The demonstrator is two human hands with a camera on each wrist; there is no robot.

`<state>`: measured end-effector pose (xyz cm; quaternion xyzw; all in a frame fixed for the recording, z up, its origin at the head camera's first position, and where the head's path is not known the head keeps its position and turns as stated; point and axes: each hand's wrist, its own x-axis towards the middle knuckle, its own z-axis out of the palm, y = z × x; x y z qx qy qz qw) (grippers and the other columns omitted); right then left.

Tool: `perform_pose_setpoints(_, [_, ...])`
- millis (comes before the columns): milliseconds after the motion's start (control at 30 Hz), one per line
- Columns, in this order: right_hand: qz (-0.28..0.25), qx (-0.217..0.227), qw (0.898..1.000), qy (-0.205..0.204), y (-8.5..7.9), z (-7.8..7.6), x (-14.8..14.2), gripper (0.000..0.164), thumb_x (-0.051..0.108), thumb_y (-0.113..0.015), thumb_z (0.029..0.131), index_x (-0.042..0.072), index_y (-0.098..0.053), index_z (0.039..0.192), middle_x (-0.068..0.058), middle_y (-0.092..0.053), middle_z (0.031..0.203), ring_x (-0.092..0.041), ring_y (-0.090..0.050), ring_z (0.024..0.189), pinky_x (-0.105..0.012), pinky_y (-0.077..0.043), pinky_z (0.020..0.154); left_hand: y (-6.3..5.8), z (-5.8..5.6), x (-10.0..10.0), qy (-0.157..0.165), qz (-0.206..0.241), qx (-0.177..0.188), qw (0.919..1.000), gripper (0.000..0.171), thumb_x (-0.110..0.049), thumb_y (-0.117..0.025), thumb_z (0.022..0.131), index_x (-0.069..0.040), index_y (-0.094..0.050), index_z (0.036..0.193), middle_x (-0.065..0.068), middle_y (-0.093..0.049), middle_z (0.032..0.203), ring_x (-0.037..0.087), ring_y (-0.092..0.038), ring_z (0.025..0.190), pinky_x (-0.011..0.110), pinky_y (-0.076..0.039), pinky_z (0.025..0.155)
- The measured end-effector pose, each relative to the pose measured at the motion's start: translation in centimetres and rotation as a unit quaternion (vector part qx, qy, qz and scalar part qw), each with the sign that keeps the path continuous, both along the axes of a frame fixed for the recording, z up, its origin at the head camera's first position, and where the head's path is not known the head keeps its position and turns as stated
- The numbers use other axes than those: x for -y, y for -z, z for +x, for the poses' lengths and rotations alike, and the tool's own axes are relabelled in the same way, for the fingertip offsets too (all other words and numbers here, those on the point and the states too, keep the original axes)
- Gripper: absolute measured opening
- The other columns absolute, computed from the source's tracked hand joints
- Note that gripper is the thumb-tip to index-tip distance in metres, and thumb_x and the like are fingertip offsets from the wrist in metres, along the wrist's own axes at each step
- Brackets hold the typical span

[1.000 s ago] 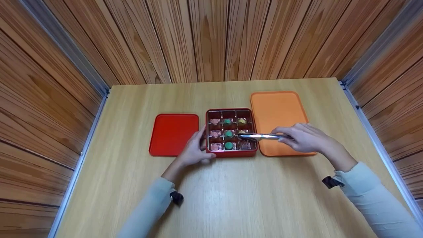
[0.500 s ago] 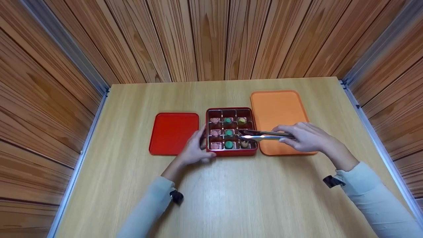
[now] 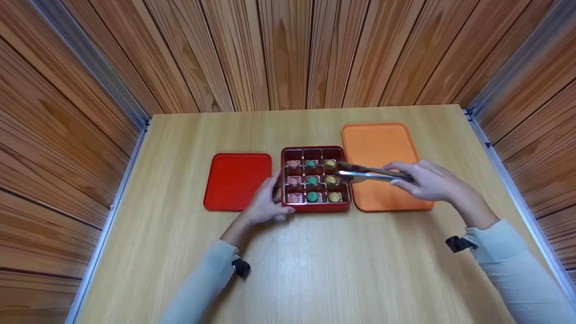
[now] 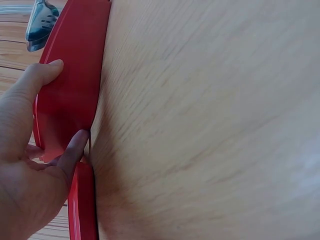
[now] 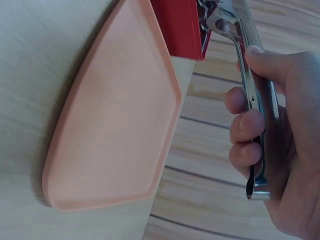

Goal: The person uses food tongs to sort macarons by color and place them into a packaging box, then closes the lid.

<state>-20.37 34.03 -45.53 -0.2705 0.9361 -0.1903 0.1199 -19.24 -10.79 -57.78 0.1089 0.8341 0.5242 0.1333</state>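
A red square box (image 3: 321, 208) with a grid of dark compartments sits mid-table in the head view. Small round sweets lie inside: a pink column at left, green ones (image 3: 312, 196) in the middle, yellow ones (image 3: 334, 197) at right. My left hand (image 3: 264, 202) grips the box's near left corner, thumb on the front wall. Metal tongs (image 3: 375, 174) are held in my right hand (image 3: 427, 181), thumb on one side and fingers on the other. Their tips stand apart over the box's right edge, with no sweet visible between them.
A flat red lid-like tray (image 3: 236, 182) lies left of the box, close to my left hand. Against the box's right side lies an orange tray (image 3: 378, 144), partly beneath my right hand. Wood-panelled walls (image 3: 288, 54) enclose the table.
The tongs have risen from the front right compartment and moved back and to the right, spreading apart. A yellow sweet now shows in that compartment. My left hand stays put.
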Motion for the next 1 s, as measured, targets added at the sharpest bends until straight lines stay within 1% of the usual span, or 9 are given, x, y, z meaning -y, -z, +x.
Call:
perform_pose_setpoints(167, [-0.023,0.005,1.000,0.018,0.0,-0.3,-1.7,0.037,0.026,-0.069,0.114,0.014,-0.067,0.149,0.009,-0.046,0.069,-0.004,-0.040,0.050,-0.023,-0.034,0.049,-0.1,0.0,-0.1,-0.003,-0.004,0.007,1.0000,0.125,-0.020,-0.099,0.086,-0.024,-0.020,0.183,0.019,-0.049,0.166,0.038,-0.046,0.156,0.057,-0.039,0.138])
perform_pose_setpoints(267, [-0.019,0.007,0.999,0.032,0.1,-0.4,-2.7,0.039,0.028,-0.068,0.114,0.014,-0.067,0.150,0.008,-0.048,0.071,-0.005,-0.042,0.052,-0.024,-0.035,0.050,0.0,0.0,-0.1,-0.003,-0.006,0.006,1.0000,0.124,-0.021,-0.099,0.087,-0.024,-0.020,0.183,0.020,-0.048,0.167,0.038,-0.045,0.158,0.058,-0.037,0.140])
perform_pose_setpoints(500, [-0.016,-0.021,0.998,0.062,0.8,-0.5,-5.3,0.041,0.025,-0.068,0.114,0.008,-0.065,0.151,0.005,-0.055,0.075,-0.003,-0.042,0.054,-0.025,-0.035,0.051,0.0,-0.1,0.0,0.002,-0.001,0.000,1.0000,0.124,-0.022,-0.099,0.087,-0.024,-0.019,0.183,0.020,-0.046,0.170,0.039,-0.043,0.159,0.058,-0.037,0.140])
perform_pose_setpoints(633, [-0.020,-0.034,0.996,0.084,1.4,-0.6,-6.6,0.041,0.024,-0.068,0.114,0.008,-0.065,0.152,0.004,-0.053,0.074,-0.004,-0.040,0.052,-0.025,-0.034,0.050,-0.1,-0.3,0.0,0.003,-0.005,-0.005,1.0000,0.125,-0.021,-0.100,0.086,-0.024,-0.020,0.183,0.021,-0.047,0.168,0.039,-0.045,0.158,0.058,-0.036,0.140])
perform_pose_setpoints(733, [-0.017,-0.036,0.994,0.103,1.7,-0.7,-7.4,0.044,0.025,-0.069,0.113,0.009,-0.063,0.153,0.003,-0.051,0.074,-0.005,-0.038,0.052,-0.025,-0.033,0.049,-0.1,-0.4,-0.1,0.004,-0.002,-0.007,1.0000,0.125,-0.020,-0.099,0.086,-0.023,-0.019,0.183,0.021,-0.046,0.169,0.039,-0.045,0.158,0.057,-0.039,0.139])
perform_pose_setpoints(800, [-0.013,-0.037,0.992,0.116,2.0,-0.8,-7.8,0.045,0.025,-0.070,0.113,0.009,-0.062,0.154,0.003,-0.050,0.074,-0.006,-0.038,0.052,-0.026,-0.033,0.049,-0.1,-0.3,-0.1,0.005,0.002,-0.005,1.0000,0.125,-0.021,-0.099,0.087,-0.022,-0.019,0.183,0.021,-0.045,0.170,0.039,-0.044,0.159,0.056,-0.039,0.139])
perform_pose_setpoints(1000, [-0.010,-0.029,0.987,0.157,2.9,-1.1,-8.6,0.049,0.030,-0.069,0.113,0.011,-0.059,0.158,0.001,-0.048,0.075,-0.011,-0.040,0.053,-0.027,-0.033,0.048,0.1,0.0,0.0,0.000,0.000,0.009,1.0000,0.126,-0.022,-0.099,0.087,-0.025,-0.018,0.183,0.019,-0.043,0.173,0.038,-0.041,0.162,0.056,-0.037,0.140])
